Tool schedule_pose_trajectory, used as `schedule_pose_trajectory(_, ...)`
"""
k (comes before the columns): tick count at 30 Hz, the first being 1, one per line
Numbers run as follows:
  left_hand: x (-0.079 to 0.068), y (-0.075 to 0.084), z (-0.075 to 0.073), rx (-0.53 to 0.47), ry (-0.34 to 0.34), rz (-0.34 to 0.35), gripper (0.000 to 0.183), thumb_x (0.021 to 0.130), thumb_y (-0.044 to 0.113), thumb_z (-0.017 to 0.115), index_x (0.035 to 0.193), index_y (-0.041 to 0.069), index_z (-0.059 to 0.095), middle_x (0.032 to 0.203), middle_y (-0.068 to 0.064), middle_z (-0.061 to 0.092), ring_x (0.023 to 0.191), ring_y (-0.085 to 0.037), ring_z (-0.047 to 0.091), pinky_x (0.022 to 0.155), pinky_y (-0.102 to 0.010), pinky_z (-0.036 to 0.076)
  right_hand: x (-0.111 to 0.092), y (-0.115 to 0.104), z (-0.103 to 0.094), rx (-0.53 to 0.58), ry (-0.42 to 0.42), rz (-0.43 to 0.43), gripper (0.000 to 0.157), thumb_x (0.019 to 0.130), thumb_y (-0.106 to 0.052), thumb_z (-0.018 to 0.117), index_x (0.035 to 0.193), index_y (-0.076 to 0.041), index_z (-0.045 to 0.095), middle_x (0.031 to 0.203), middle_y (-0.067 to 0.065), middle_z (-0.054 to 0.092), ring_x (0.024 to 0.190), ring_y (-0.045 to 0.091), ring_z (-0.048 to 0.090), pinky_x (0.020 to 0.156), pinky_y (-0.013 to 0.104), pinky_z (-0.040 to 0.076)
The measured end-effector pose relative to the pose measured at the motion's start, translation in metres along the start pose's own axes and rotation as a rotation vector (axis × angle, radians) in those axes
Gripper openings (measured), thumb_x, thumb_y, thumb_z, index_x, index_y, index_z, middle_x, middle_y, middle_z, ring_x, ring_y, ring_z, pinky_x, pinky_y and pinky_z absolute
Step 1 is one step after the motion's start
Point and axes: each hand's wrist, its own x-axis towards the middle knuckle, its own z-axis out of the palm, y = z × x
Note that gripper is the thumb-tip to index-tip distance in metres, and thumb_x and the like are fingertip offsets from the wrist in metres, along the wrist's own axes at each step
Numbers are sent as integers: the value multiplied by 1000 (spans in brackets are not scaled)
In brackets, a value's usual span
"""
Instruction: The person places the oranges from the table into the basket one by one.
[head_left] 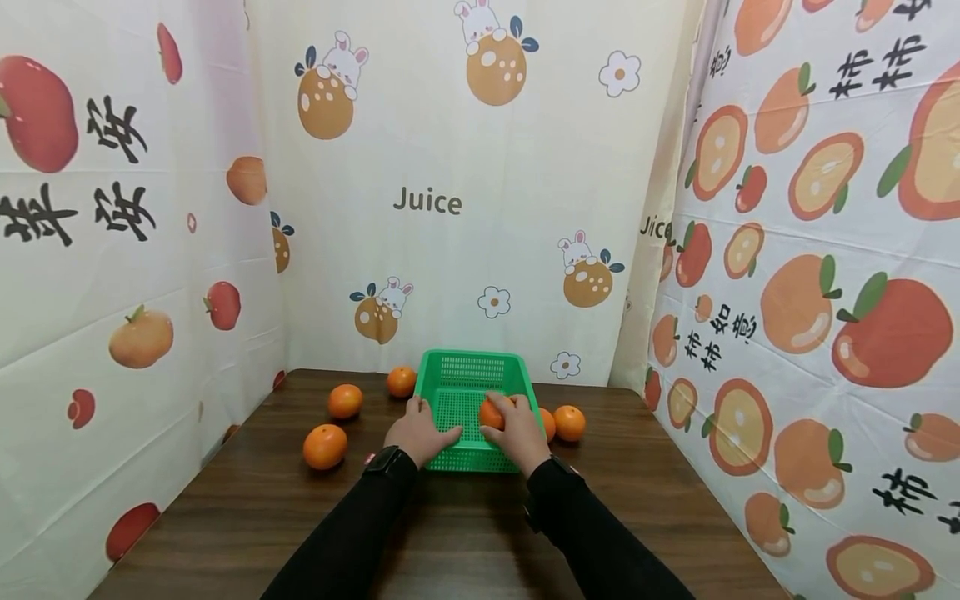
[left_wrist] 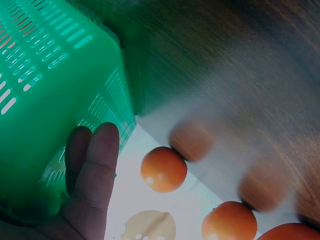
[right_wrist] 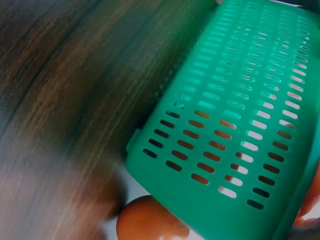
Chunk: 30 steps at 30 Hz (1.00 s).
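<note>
A green plastic basket (head_left: pixel 472 458) with slotted walls stands on the table between the two hands. At its left rim is the left hand (head_left: pixel 422 432), thumb reaching over the inside. In the left wrist view, two straight fingers (left_wrist: pixel 97 167) lie alongside the basket wall. Over the right side, the right hand (head_left: pixel 522 433) holds an orange (head_left: pixel 491 412) between thumb and fingers, inside the basket. The right wrist view shows mostly the slotted basket wall (right_wrist: pixel 225 200); its hand is largely out of sight there.
Left of the basket sit three oranges: a near one (head_left: pixel 325 447), a middle one (head_left: pixel 345 401) and a far one (head_left: pixel 401 382). Two more oranges (head_left: pixel 570 423) stand against or near the right wall. Printed curtains surround the dark wooden table (head_left: pixel 630 492).
</note>
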Motion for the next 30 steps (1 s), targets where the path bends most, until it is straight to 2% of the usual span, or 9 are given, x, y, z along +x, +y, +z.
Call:
schedule_pose_trajectory(8, -2, 2, -2, 8, -4, 4, 109, 91, 77, 60, 161, -4, 41, 168, -26, 34, 121, -39, 68, 102, -51, 57, 3, 0, 1, -22, -54, 1, 62, 100, -34, 74, 158, -35, 52, 153, 24, 45, 115, 31, 62, 95, 47, 55)
schedule_pose_trajectory(14, -2, 0, 2, 4, 9, 16, 109, 91, 77, 60, 161, -4, 41, 168, -25, 34, 119, -39, 69, 101, -51, 57, 3, 2, 0, 7, -86, 10, 61, 102, -34, 72, 159, -35, 50, 156, 23, 42, 119, 32, 61, 95, 45, 54)
schedule_pose_trajectory(19, 1, -5, 6, 10, 27, 25, 109, 91, 78, 58, 161, -4, 41, 168, -25, 34, 114, -38, 70, 97, -51, 58, 4, -3, -3, 28, -92, 22, 58, 104, -34, 70, 158, -35, 51, 154, 23, 43, 115, 30, 61, 92, 44, 53)
schedule_pose_trajectory(25, 4, -5, 7, 11, 19, 18, 109, 91, 78, 58, 161, -3, 40, 168, -25, 34, 117, -39, 69, 99, -51, 58, 7, -2, -4, 43, -85, 57, 56, 104, -32, 70, 157, -33, 52, 155, 25, 41, 107, 29, 59, 84, 43, 49)
schedule_pose_trajectory(30, 2, -4, 5, 2, 14, 14, 110, 90, 79, 58, 162, -2, 39, 169, -24, 34, 119, -39, 69, 100, -51, 57, 8, 0, -5, 22, -74, 80, 54, 105, -27, 67, 158, -28, 53, 161, 30, 35, 116, 35, 61, 89, 46, 50)
